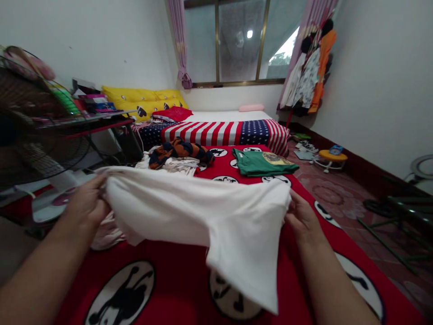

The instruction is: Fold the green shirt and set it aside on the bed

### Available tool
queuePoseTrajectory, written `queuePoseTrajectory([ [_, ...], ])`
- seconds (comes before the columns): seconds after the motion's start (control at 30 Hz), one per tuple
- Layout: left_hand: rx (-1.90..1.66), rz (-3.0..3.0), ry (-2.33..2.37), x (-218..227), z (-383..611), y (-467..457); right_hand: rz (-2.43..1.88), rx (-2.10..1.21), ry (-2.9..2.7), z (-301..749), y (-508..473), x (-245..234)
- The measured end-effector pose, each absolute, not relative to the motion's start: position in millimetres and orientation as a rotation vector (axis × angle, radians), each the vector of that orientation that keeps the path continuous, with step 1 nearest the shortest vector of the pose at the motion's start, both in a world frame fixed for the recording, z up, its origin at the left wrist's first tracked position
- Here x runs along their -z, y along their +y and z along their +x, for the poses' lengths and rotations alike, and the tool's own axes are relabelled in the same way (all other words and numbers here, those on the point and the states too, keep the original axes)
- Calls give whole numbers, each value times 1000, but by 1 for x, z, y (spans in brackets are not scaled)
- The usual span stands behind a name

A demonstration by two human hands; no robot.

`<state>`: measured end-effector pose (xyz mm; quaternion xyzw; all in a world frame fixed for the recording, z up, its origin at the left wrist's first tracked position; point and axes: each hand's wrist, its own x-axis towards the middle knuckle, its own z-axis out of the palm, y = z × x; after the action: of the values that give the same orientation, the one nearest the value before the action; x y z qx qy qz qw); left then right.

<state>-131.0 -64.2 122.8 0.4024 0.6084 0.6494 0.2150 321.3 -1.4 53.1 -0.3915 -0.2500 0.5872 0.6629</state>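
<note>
A white shirt (189, 203) is stretched sideways in the air between my two hands, with a sleeve hanging down on the right. My left hand (89, 201) grips its left end, fingers closed on the cloth. At the other end, my right hand (299, 212) pinches the shirt near the shoulder; some fingertips are hidden behind the fabric. Below it spreads a red blanket (176, 280) with black-and-white round prints. Beyond the shirt, a folded green shirt (260, 162) lies flat on the blanket. To its left sits a heap with an orange-and-navy striped garment (179, 152).
On the left a fan (34, 117) stands close to my left arm, by a cluttered desk (98, 119). A bed with a flag-patterned cover (209, 134) is at the back. On the right are a yellow stool (332, 155) and a dark metal-framed item (399, 225).
</note>
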Motion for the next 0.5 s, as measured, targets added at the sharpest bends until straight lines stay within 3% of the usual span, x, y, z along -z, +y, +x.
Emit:
queuePoseTrajectory([
  [0.1, -1742, 1215, 1851, -100, -116, -37, -929, -1253, -464, 317, 17, -38],
  [0.2, -1572, 1758, 1953, -84, -86, -40, -988, -1124, -533, 315, 22, -27],
  [0.33, -1162, 2343, 1643, -72, -32, -52, -1137, -891, -809, 318, 23, -15],
  [0.5, -661, 2539, 1355, -46, 13, -64, -1551, -627, -1305, 332, 25, -15],
])
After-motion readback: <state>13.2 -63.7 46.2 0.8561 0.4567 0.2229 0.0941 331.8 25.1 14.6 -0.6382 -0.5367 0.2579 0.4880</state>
